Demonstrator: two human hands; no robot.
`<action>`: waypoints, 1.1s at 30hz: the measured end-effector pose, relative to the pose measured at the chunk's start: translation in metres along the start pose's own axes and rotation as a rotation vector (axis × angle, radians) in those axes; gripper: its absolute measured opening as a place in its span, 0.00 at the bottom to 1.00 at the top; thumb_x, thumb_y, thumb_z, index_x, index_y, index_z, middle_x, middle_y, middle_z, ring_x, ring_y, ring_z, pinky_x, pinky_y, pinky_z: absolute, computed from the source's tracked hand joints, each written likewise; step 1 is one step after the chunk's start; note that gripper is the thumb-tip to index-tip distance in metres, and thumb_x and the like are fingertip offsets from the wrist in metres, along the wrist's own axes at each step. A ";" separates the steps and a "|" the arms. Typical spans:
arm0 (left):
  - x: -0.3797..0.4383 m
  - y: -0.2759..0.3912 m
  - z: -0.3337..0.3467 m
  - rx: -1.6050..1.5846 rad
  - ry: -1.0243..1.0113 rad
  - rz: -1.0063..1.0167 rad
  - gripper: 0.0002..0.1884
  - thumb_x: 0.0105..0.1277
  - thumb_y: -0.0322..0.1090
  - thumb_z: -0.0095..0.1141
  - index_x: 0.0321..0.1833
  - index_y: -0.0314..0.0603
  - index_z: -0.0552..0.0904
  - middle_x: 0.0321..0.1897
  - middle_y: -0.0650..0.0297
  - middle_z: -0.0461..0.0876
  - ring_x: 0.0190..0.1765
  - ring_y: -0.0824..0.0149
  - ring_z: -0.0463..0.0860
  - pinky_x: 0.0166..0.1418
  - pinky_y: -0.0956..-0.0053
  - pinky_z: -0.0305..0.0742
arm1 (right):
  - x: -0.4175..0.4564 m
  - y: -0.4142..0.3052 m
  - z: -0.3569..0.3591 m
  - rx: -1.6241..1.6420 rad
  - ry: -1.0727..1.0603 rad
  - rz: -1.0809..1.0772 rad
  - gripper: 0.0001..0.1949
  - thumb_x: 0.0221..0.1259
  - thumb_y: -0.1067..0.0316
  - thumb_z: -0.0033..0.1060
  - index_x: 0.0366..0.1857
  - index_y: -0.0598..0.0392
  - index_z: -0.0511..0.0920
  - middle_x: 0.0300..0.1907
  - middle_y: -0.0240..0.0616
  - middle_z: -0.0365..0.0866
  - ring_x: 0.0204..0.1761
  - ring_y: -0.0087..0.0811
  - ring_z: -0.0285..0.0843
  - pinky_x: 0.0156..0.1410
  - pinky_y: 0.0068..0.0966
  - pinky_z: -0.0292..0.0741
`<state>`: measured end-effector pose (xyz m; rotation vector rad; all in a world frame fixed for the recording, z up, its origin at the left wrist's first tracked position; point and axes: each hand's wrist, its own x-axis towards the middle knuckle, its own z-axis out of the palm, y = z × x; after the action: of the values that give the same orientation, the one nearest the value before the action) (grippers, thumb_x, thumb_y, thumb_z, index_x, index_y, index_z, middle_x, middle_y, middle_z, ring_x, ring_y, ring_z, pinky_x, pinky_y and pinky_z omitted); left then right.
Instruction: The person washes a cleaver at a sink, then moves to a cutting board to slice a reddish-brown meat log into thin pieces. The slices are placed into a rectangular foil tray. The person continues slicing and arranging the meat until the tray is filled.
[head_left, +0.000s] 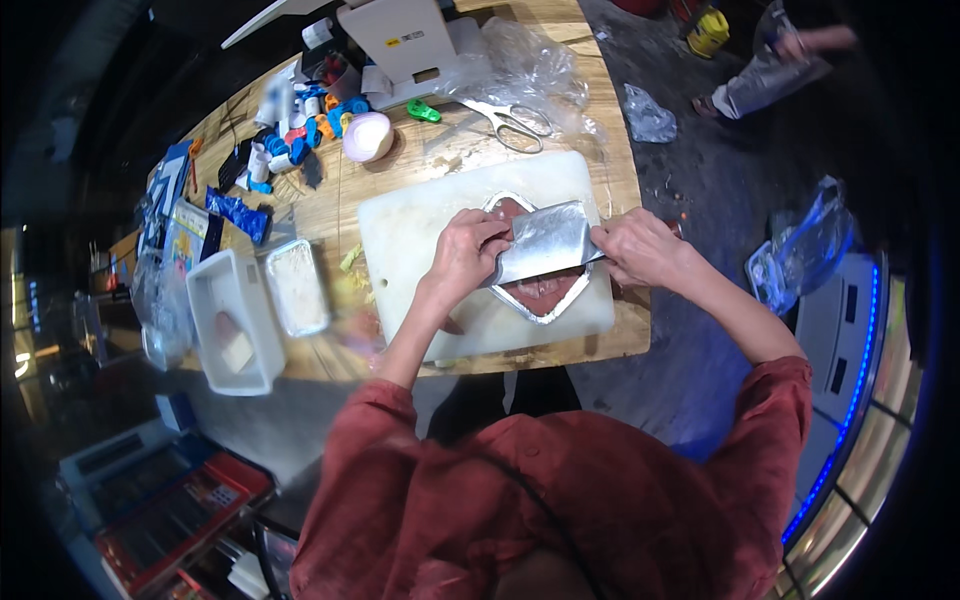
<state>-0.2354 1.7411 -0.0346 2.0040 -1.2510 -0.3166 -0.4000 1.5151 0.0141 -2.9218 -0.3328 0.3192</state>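
A foil tray (550, 317) of raw dark-red meat (551, 292) sits cornerwise on a white plastic cutting board (420, 240). Across the tray lies the broad steel blade of a cleaver (546, 234), hiding the middle of the meat. My right hand (641, 246) grips the cleaver at its handle end, over the board's right side. My left hand (469, 247) is at the blade's other end, fingers bent, fingertips against the blade or the meat; whether they pinch anything cannot be made out.
Scissors (517, 127), a green clip (424, 112), a small bowl (368, 137) and clear plastic bags (517, 60) lie beyond the board. Leftward stand a filled foil tray (298, 289) and a white plastic bin (232, 322). Another person's arm (821, 39) shows at upper right.
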 end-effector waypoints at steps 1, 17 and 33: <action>0.002 -0.004 0.004 -0.002 0.024 -0.004 0.10 0.51 0.24 0.67 0.38 0.38 0.87 0.33 0.56 0.85 0.38 0.56 0.83 0.44 0.67 0.79 | 0.004 0.006 -0.002 -0.012 0.006 -0.029 0.13 0.44 0.65 0.66 0.28 0.59 0.72 0.22 0.45 0.77 0.28 0.46 0.81 0.35 0.37 0.76; 0.017 -0.016 0.030 0.061 0.154 -0.179 0.06 0.56 0.24 0.63 0.37 0.35 0.87 0.31 0.52 0.84 0.34 0.53 0.84 0.40 0.67 0.79 | -0.017 0.018 -0.004 0.040 -0.021 -0.104 0.11 0.45 0.67 0.64 0.26 0.60 0.71 0.20 0.45 0.77 0.26 0.45 0.81 0.35 0.36 0.76; 0.016 -0.009 0.037 0.087 0.120 -0.083 0.08 0.57 0.23 0.62 0.40 0.36 0.87 0.37 0.54 0.86 0.40 0.54 0.84 0.46 0.67 0.79 | -0.102 -0.042 0.011 0.335 -0.100 0.110 0.13 0.48 0.64 0.66 0.31 0.59 0.72 0.27 0.46 0.77 0.32 0.48 0.80 0.41 0.41 0.75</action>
<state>-0.2420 1.7133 -0.0635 2.1196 -1.1265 -0.1810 -0.5082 1.5322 0.0320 -2.6035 -0.1179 0.4868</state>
